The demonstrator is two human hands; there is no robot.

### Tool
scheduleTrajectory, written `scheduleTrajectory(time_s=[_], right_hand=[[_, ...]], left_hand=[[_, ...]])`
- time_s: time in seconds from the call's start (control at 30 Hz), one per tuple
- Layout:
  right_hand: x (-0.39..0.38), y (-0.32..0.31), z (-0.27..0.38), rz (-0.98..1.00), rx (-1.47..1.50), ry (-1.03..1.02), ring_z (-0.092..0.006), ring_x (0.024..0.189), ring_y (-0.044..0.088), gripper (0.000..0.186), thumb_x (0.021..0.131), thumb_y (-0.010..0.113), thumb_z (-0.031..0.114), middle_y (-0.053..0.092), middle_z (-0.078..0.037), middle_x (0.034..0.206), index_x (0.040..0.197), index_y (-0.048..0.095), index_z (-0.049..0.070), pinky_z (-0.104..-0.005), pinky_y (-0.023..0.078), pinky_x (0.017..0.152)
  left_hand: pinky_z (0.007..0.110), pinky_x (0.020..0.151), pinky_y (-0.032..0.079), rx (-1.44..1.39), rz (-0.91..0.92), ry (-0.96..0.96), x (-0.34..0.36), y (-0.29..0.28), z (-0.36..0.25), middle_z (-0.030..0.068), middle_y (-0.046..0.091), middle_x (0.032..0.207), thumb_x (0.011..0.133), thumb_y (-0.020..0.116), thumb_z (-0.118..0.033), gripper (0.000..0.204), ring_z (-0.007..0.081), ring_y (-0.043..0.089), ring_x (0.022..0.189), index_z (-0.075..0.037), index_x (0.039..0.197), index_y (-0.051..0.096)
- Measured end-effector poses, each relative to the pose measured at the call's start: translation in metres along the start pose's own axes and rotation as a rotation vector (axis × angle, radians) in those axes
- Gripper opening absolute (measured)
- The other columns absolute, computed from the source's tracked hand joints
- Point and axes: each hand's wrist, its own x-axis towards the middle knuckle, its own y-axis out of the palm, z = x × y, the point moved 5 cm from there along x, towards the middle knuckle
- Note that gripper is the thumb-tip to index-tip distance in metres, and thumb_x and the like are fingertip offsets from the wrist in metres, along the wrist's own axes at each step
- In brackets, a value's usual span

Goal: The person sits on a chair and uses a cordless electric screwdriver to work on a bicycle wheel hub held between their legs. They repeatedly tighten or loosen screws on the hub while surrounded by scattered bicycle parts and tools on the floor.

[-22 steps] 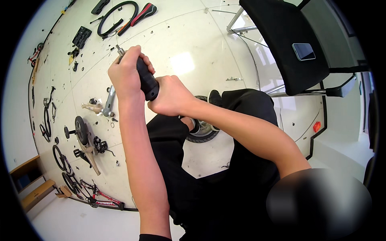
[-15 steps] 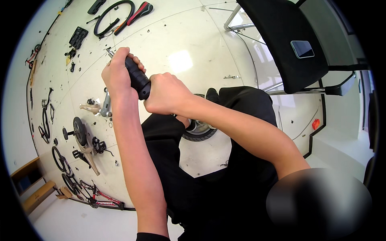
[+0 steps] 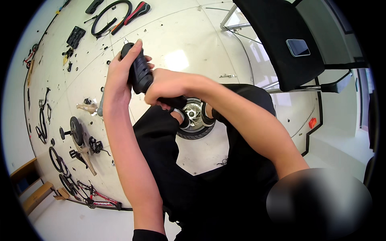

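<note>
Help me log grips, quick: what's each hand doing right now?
Left hand: closed around a black drill-like tool.
Right hand: closed on the same tool.

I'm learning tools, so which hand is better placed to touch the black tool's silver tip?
Probably the left hand: it holds the black tool nearer the silver tip than the right hand does.

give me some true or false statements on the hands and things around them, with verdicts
1. The left hand holds a black tool. True.
2. The right hand is empty. False: the right hand grips the black tool too.
3. A phone lies on the black chair. True.
4. The wheel nearest the right hand has no tyre. False: that wheel has a black tyre.
5. The saddle is red and black. True.
</note>
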Motion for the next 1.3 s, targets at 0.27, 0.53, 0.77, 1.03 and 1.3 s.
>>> scheduleTrajectory(time_s=[0.27,0.53,0.77,1.03,1.3], right_hand=[[-0.028,0.017,0.001,0.191,0.184,0.033,-0.0168,0.048,0.054,0.012,0.063,0.062,0.007,0.054,-0.009,0.059,0.063,0.054,-0.002,-0.0282,0.047,0.045],[-0.013,0.013,-0.004,-0.054,-0.224,-0.001,-0.0198,0.045,0.056,0.016,0.062,0.059,0.009,0.056,-0.013,0.053,0.052,0.051,0.0,-0.0297,0.048,0.046],[-0.01,0.018,0.001,-0.168,-0.467,-0.093,-0.0296,0.05,0.059,0.014,0.059,0.055,0.007,0.056,-0.017,0.053,0.05,0.049,-0.001,-0.035,0.05,0.05],[-0.014,0.028,0.002,-0.468,-0.769,-0.195,-0.039,0.071,0.066,0.039,0.06,0.06,0.005,0.064,-0.024,0.074,0.096,0.055,-0.009,-0.0432,0.053,0.066],[-0.022,0.011,0.003,-0.583,-0.793,-0.291,-0.0374,0.065,0.065,0.039,0.059,0.064,0.006,0.063,-0.02,0.068,0.094,0.053,-0.007,-0.0418,0.052,0.059]], left_hand=[[0.026,0.057,0.048,-0.704,0.205,-0.042,-0.007,0.012,0.009,0.0058,0.052,0.08,0.088,0.058,-0.006,0.013,0.012,0.049,0.064,-0.002,0.087,0.045],[0.031,0.054,0.051,-0.523,0.013,-0.153,0.001,-0.002,0.03,0.0086,0.058,0.072,0.081,0.063,-0.008,0.014,0.0167,0.056,0.06,-0.003,0.083,0.05],[0.032,0.056,0.052,-0.439,-0.044,-0.153,-0.006,-0.011,0.024,0.0084,0.058,0.071,0.082,0.063,-0.01,0.014,0.0174,0.057,0.061,-0.003,0.08,0.052],[0.034,0.051,0.052,-0.272,-0.241,-0.071,-0.011,-0.026,0.025,0.0088,0.058,0.071,0.082,0.065,-0.006,0.012,0.0186,0.059,0.057,-0.001,0.081,0.054],[0.034,0.051,0.052,-0.265,-0.266,0.011,-0.008,-0.006,0.014,0.0092,0.058,0.072,0.081,0.063,-0.004,0.011,0.0191,0.058,0.058,0.001,0.082,0.053]])
